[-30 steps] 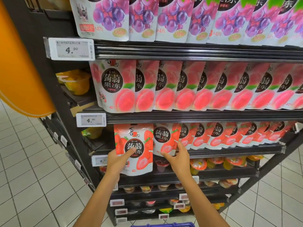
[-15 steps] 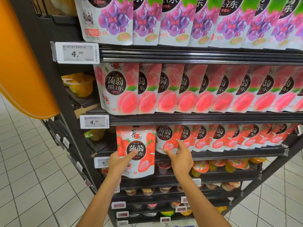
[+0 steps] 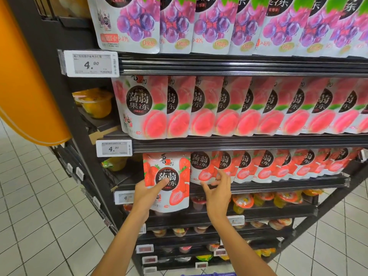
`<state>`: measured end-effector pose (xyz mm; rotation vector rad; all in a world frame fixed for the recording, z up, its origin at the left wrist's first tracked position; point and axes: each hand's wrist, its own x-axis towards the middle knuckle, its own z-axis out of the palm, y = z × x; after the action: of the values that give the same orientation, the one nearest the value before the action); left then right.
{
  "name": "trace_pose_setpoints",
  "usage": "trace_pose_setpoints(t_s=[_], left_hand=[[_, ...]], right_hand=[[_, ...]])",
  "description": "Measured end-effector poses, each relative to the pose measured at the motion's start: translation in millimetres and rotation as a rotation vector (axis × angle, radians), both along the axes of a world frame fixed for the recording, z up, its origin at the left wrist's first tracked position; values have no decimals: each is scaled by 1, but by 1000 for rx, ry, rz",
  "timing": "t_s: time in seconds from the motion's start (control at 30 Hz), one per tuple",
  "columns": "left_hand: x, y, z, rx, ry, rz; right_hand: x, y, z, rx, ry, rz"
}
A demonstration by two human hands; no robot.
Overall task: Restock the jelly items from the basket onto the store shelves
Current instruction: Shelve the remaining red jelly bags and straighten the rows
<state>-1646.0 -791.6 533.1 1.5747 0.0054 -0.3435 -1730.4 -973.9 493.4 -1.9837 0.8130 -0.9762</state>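
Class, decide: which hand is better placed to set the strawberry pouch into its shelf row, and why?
Left, probably. The left hand grips the strawberry pouch at the row's left end. The right hand holds nothing and is spread beside the shelved pouches.

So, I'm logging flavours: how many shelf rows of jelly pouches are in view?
3 rows: purple grape pouches highest, pink peach pouches below them, red strawberry pouches lowest. The shelves further down hold cups; rows above the frame may be hidden.

One head-worn camera looks forward and slightly down, close to the shelves (image 3: 239,143) just beyond both hands.
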Motion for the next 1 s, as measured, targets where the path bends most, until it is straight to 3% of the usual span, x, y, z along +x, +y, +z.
trace_pose_setpoints(t_s=[0.43, 0.5, 0.6, 0.7, 0.87, 1.0], left_hand=[[-3, -1, -1, -10, 7, -13], [-3, -1, -1, -13, 6, -12], [-3, -3, -1, -19, 9, -5], [-5, -5, 0, -17, -16, -23], [-5, -6, 5, -67, -144, -70], [-4, -8, 7, -60, -308, 9]], right_hand=[[-6, 2, -6, 141, -62, -47], [-10, 6, -3, 168, -99, 72], [-16, 19, 10, 465, -122, 532], [-15, 30, 16, 473, -28, 757], [-10, 30, 21, 544, -134, 665], [4, 25, 31, 541, -163, 561]])
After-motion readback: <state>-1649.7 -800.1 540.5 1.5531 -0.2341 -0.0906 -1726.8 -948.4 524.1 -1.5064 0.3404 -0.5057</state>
